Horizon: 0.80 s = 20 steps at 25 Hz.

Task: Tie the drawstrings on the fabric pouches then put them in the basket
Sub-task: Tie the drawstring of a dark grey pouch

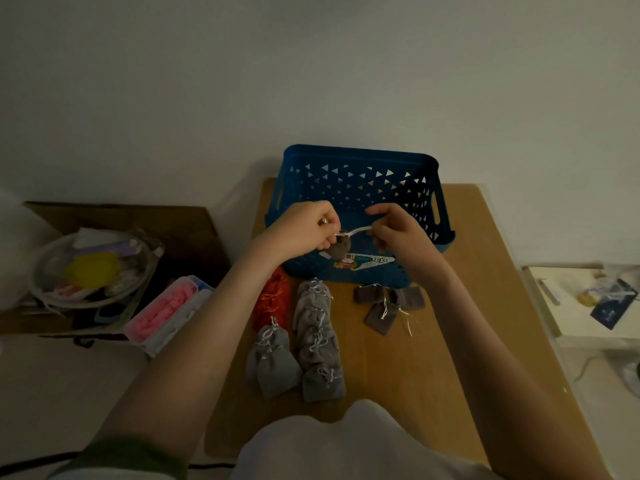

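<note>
A small grey pouch [338, 249] hangs in the air over the front of the blue plastic basket [360, 174]. My left hand [304, 226] pinches its neck and one end of the pale drawstring [356, 231]. The other end is pinched by my right hand [398, 230], so the string is pulled taut between the two. On the wooden table [433, 358] lie several light grey tied pouches [317, 341], an orange pouch pile [272, 299] and three darker grey pouches [384, 303] with loose strings.
Left of the table, a cardboard box holds a clear bowl [90, 271] of odds and ends and a clear case with pink items [166, 313]. A white shelf [588, 299] with small things stands to the right. A white wall rises behind the basket.
</note>
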Each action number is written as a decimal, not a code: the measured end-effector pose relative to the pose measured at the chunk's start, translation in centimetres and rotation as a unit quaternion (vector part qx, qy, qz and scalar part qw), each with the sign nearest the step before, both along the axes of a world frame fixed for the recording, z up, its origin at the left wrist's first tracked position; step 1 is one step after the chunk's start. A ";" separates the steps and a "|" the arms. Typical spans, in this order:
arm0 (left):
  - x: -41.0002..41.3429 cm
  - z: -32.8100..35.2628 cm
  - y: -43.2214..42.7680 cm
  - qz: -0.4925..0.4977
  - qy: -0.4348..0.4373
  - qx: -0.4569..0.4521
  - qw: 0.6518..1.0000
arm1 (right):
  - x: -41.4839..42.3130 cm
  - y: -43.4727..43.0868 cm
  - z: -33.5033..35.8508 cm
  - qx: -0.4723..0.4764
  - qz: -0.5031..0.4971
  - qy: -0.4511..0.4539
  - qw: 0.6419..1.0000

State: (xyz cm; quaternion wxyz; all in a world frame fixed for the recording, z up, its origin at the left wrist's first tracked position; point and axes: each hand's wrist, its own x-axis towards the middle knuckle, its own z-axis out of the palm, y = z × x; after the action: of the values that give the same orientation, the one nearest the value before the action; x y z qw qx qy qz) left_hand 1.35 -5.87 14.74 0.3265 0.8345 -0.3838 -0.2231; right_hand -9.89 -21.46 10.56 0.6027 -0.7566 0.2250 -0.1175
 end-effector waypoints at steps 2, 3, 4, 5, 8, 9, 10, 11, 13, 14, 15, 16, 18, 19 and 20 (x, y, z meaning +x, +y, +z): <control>0.0 0.1 0.0 0.020 0.005 -0.011 1.000 | 0.3 0.3 0.6 0.005 0.006 -0.052 0.999; -0.1 0.1 0.0 0.032 0.005 -0.020 0.999 | 0.5 0.5 0.9 0.009 0.012 -0.073 0.997; -0.2 0.2 -0.1 0.044 0.002 -0.028 0.999 | 0.7 0.6 1.2 0.015 0.019 -0.088 0.996; -0.2 0.3 -0.1 0.054 -0.008 -0.032 0.998 | 0.8 0.7 1.4 0.022 0.028 -0.100 0.994; -0.5 0.4 -0.1 0.060 -0.059 -0.023 0.996 | 0.8 0.8 1.5 0.037 0.064 -0.114 0.991; -0.6 0.5 -0.1 0.059 -0.066 -0.029 0.996 | 0.8 0.9 1.5 0.033 0.072 -0.109 0.991; -0.7 0.6 -0.1 0.056 -0.063 -0.044 0.996 | 0.7 0.9 1.5 0.025 0.077 -0.098 0.992; -0.9 0.7 -0.1 0.048 -0.050 -0.061 0.996 | 0.6 1.0 1.6 0.015 0.087 -0.083 0.993; -1.0 0.8 -0.1 0.026 -0.010 -0.096 0.995 | 0.5 1.2 1.5 -0.001 0.130 -0.052 0.990; -1.1 0.9 -0.2 0.019 0.011 -0.115 0.993 | 0.5 1.4 1.4 -0.002 0.148 -0.045 0.988; -1.1 1.0 -0.3 0.018 0.028 -0.133 0.991 | 0.4 1.6 1.3 0.001 0.157 -0.045 0.987; -1.0 1.0 -0.4 0.019 0.042 -0.146 0.988 | 0.5 1.8 1.2 0.004 0.155 -0.047 0.987; -1.0 0.9 -0.4 0.018 0.065 -0.160 0.985 | 0.5 1.9 1.2 0.013 0.146 -0.055 0.988; -0.9 1.0 -0.4 0.017 0.081 -0.167 0.983 | 0.5 1.9 1.2 0.016 0.145 -0.063 0.987; -0.8 1.0 -0.3 0.018 0.098 -0.175 0.979 | 0.5 1.8 1.1 0.018 0.145 -0.075 0.986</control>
State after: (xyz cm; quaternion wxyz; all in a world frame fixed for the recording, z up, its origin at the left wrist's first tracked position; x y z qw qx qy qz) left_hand 0.50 -6.13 15.77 0.5076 0.7451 -0.3681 -0.2272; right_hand -9.38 -19.69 11.63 0.6423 -0.7590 0.0690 -0.0807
